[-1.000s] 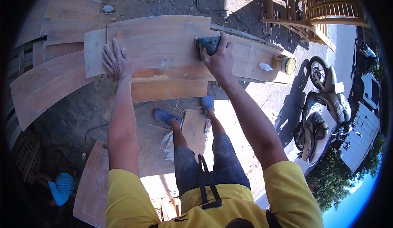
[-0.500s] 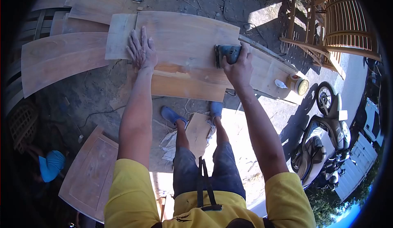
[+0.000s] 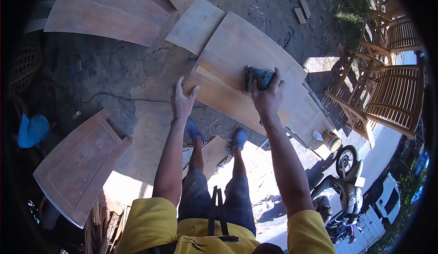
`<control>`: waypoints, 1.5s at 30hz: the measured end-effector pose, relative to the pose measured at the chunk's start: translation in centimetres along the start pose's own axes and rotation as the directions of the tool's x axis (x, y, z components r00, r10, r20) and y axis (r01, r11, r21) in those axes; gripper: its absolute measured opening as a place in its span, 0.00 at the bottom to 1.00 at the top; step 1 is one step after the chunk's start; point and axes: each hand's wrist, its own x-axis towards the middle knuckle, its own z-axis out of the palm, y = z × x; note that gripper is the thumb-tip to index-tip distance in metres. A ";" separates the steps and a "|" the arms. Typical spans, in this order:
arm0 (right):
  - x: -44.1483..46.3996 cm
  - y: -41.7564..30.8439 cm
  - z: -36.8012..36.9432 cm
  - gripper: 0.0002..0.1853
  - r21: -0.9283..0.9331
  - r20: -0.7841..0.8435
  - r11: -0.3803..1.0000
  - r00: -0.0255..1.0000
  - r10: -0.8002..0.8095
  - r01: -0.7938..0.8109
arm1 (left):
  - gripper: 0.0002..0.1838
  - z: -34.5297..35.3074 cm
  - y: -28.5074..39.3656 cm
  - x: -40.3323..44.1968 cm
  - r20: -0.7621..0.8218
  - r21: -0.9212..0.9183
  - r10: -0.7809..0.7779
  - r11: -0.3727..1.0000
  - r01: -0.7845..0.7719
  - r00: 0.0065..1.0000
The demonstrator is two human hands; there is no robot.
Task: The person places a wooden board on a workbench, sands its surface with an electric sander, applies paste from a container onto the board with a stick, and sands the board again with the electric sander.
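A curved wooden panel (image 3: pixel 248 44) lies across the middle, with a paler board (image 3: pixel 196 26) beside its left end. My right hand (image 3: pixel 268 98) is wrapped round a dark green power sander (image 3: pixel 260 78), which rests on the panel. At the near left edge of the wood is my left hand (image 3: pixel 184 99), its thumb and fingers apart and nothing held in it. Whether its fingertips touch the edge cannot be made out.
Curved boards (image 3: pixel 105 12) lie at the upper left, a framed panel (image 3: pixel 82 167) at the lower left. A tub (image 3: pixel 334 142), wooden chairs (image 3: pixel 392 94) and a motorcycle (image 3: pixel 349 194) stand right. A person in blue (image 3: pixel 34 130) is far left. A cable (image 3: pixel 123 98) crosses the ground.
The view has turned, so the panel now slants down to the right. My left hand has come off the top of the panel to its near edge. The sander sits nearer the panel's front.
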 end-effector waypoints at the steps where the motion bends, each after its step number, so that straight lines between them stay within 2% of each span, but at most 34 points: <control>1: 0.6 -3.7 1.4 0.49 -0.001 0.046 0.999 0.998 -0.035 0.035 | 0.41 0.3 -1.1 -0.3 -0.010 -0.013 -0.019 1.000 0.019 1.000; 3: 1.5 -8.9 3.7 0.49 0.016 0.125 0.997 0.989 -0.074 0.073 | 0.40 1.6 -1.8 -0.4 0.102 -0.405 -0.085 0.907 0.119 0.991; 7: 2.7 -15.6 6.3 0.48 0.083 0.235 0.988 0.961 -0.145 0.129 | 0.40 0.7 -1.1 0.5 0.146 -0.328 -0.080 0.936 0.125 0.986; 10: 2.8 -15.0 7.2 0.48 0.034 0.213 0.990 0.967 -0.140 0.136 | 0.38 0.8 -1.0 0.4 0.221 -0.304 -0.118 0.935 0.183 0.968; 12: 2.4 -13.8 6.3 0.49 0.058 0.175 0.993 0.978 -0.116 0.107 | 0.36 0.2 -0.5 0.7 0.284 -0.422 -0.197 0.853 0.307 0.938; 13: 2.1 -12.3 5.5 0.50 0.050 0.180 0.995 0.980 -0.088 0.081 | 0.33 0.5 -0.7 0.8 0.272 -0.491 -0.185 0.817 0.302 0.944; 14: 1.7 -10.8 4.6 0.50 0.049 0.173 0.996 0.982 -0.079 0.072 | 0.33 0.7 -0.8 0.7 0.279 -0.488 -0.177 0.821 0.298 0.944; 16: 1.2 -8.0 2.2 0.50 -0.040 0.185 0.998 0.981 0.060 -0.053 | 0.35 0.2 -0.1 0.6 0.267 -0.433 -0.216 0.843 0.318 0.939; 20: -0.2 0.2 -1.2 0.49 -0.056 0.018 0.986 0.988 0.157 -0.155 | 0.37 0.2 -0.1 0.5 0.297 -0.389 -0.201 0.867 0.311 0.933; 22: -0.9 4.4 -3.0 0.49 -0.074 -0.080 0.976 0.977 0.197 -0.203 | 0.37 0.6 -0.3 0.5 0.243 -0.407 -0.185 0.872 0.273 0.952; 24: -1.5 8.8 -4.7 0.49 -0.101 -0.151 0.956 0.954 0.261 -0.277 | 0.37 0.5 0.0 0.4 0.225 -0.400 -0.180 0.879 0.260 0.957; 26: -2.1 11.7 -6.9 0.50 -0.124 -0.174 0.900 0.902 0.394 -0.417 | 0.37 0.2 0.4 0.4 0.212 -0.399 -0.177 0.882 0.250 0.961; 27: -2.5 13.5 -7.4 0.50 -0.120 -0.176 0.899 0.901 0.398 -0.420 | 0.38 -0.2 0.8 0.6 0.262 -0.351 -0.207 0.889 0.293 0.943; 29: -3.2 16.2 -7.1 0.50 -0.196 -0.320 0.853 0.854 0.410 -0.483 | 0.39 -0.4 1.0 0.1 0.305 -0.300 -0.242 0.894 0.334 0.921; 30: -3.2 15.7 -6.9 0.50 -0.191 -0.316 0.856 0.856 0.409 -0.480 | 0.40 -0.2 1.3 -0.4 0.110 -0.115 -0.097 0.987 0.110 0.989; 31: -3.1 14.8 -6.8 0.51 -0.171 -0.286 0.857 0.857 0.429 -0.486 | 0.41 -0.2 1.9 -0.7 -0.055 0.118 0.096 0.989 -0.089 0.994; 32: -2.9 13.7 -6.4 0.51 -0.151 -0.253 0.858 0.859 0.446 -0.491 | 0.41 -0.5 2.5 -1.0 -0.070 0.125 0.095 0.988 -0.086 0.993; 34: -2.6 10.3 -4.6 0.50 -0.133 -0.224 0.890 0.888 0.401 -0.436 | 0.42 -1.8 5.6 -1.5 -0.027 -0.011 0.184 0.983 -0.184 0.983; 36: -2.3 6.4 -2.3 0.48 -0.071 -0.191 0.965 0.953 0.236 -0.254 | 0.40 -1.7 7.7 -2.0 0.043 -0.122 0.292 0.951 -0.285 0.955; 37: -2.1 4.0 -1.3 0.44 -0.016 -0.154 0.975 0.964 0.216 -0.221 | 0.39 -1.7 9.0 -2.3 0.100 -0.155 0.348 0.931 -0.331 0.932; 38: -2.0 1.5 -0.4 0.44 0.017 -0.134 0.981 0.972 0.192 -0.192 | 0.39 -1.6 10.4 -2.4 0.151 -0.186 0.404 0.908 -0.376 0.902; 40: -1.7 -2.8 1.3 0.41 0.152 0.010 0.971 0.982 0.188 -0.187 | 0.37 -1.2 13.5 -1.7 0.184 -0.301 0.488 0.854 -0.424 0.853; 44: -0.6 -8.1 6.1 0.41 0.277 0.100 0.960 0.995 0.023 -0.050 | 0.31 0.1 16.7 3.3 0.185 -0.269 0.529 0.838 -0.475 0.828; 45: 0.2 -8.5 8.0 0.39 0.242 -0.047 0.951 0.981 -0.189 0.195 | 0.30 0.3 16.9 4.6 0.188 -0.241 0.544 0.833 -0.498 0.818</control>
